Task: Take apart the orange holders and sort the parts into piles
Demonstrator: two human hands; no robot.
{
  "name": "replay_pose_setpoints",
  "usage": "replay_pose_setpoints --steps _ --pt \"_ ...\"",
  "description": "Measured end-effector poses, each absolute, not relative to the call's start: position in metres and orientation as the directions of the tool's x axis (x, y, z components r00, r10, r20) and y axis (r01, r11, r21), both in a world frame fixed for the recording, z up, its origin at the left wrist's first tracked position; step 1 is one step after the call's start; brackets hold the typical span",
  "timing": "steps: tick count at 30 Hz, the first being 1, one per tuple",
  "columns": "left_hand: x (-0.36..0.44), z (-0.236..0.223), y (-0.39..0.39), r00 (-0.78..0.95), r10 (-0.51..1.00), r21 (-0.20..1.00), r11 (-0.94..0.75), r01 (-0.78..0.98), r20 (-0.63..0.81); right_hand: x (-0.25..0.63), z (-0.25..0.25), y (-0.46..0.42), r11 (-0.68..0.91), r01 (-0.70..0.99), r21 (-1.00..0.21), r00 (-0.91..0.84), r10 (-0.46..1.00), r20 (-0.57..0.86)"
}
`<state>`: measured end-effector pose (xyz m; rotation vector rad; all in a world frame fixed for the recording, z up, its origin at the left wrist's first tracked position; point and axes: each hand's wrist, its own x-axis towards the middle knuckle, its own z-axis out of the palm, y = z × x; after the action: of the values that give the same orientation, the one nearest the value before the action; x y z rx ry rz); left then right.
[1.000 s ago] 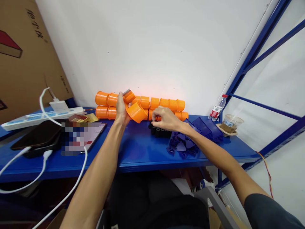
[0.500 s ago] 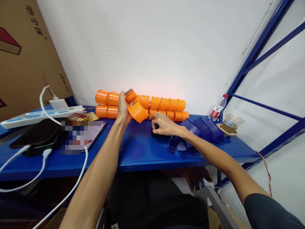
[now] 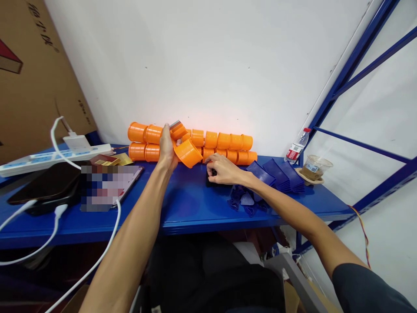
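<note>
My left hand (image 3: 167, 150) is closed around an orange plastic piece (image 3: 189, 153) with a cup-shaped end tilted down to the right. A flat orange part with a grey edge sticks out above the fingers. My right hand (image 3: 224, 169) is over a small black container (image 3: 212, 181) on the blue table, its fingers bent together at the opening; what they pinch, if anything, is hidden. Behind both hands, orange cup-shaped pieces (image 3: 228, 141) lie on their sides in two stacked rows against the wall.
Flat dark-blue pieces (image 3: 276, 174) lie fanned right of my right hand, with small blue pieces (image 3: 250, 208) in front. A bottle (image 3: 295, 148) and a plastic cup (image 3: 314, 169) stand at right. Phones (image 3: 42, 182), white cables and a power strip (image 3: 55, 157) lie left.
The whole view has shifted slightly. Both hands keep the same pose, the left on the orange piece and the right at the black container.
</note>
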<state>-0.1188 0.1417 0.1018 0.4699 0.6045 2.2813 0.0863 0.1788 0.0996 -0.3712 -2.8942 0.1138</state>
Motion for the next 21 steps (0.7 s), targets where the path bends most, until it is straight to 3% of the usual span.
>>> replay_pose_setpoints --steps 8,13,16,18,21 --pt "-0.117 0.102 0.141 -0.645 0.747 0.563 -0.607 -0.56 0.164 0.09 0.105 0.18 0.972 0.206 -0.114 -0.951 0.226 0.21" --pt "-0.111 0.1 0.141 -0.663 0.724 0.611 -0.616 -0.497 0.19 0.098 0.113 0.18 0.946 0.149 -0.288 -0.76 0.296 0.579" --pt "-0.103 0.094 0.143 -0.726 0.64 0.634 -0.675 -0.376 0.25 0.096 0.109 0.172 0.922 0.133 -0.364 -0.684 0.351 0.64" --pt "-0.095 0.092 0.144 -0.783 0.549 0.646 -0.717 -0.262 0.293 0.093 0.103 0.165 0.927 0.18 -0.328 -0.696 0.356 0.624" --pt "-0.08 0.094 0.145 -0.818 0.47 0.676 -0.724 -0.14 0.333 0.09 0.097 0.161 0.932 0.315 -0.18 -0.709 0.357 0.608"
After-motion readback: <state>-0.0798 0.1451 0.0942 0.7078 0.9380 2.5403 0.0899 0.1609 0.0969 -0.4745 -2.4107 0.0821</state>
